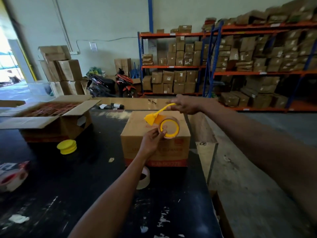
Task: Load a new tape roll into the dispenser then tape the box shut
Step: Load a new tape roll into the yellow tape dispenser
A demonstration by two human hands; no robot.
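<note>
At the centre of the frame, above the closed box [155,134] on the dark surface [68,186], the left hand [151,140] pinches the tape roll [169,128] seated on the yellow dispenser [151,119], while the right hand [184,104] is closed around the dispenser's handle.

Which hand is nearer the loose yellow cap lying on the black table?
Left. The left hand, gripping the tape roll, is right of the yellow cap; the right hand holds the dispenser handle farther back.
</note>
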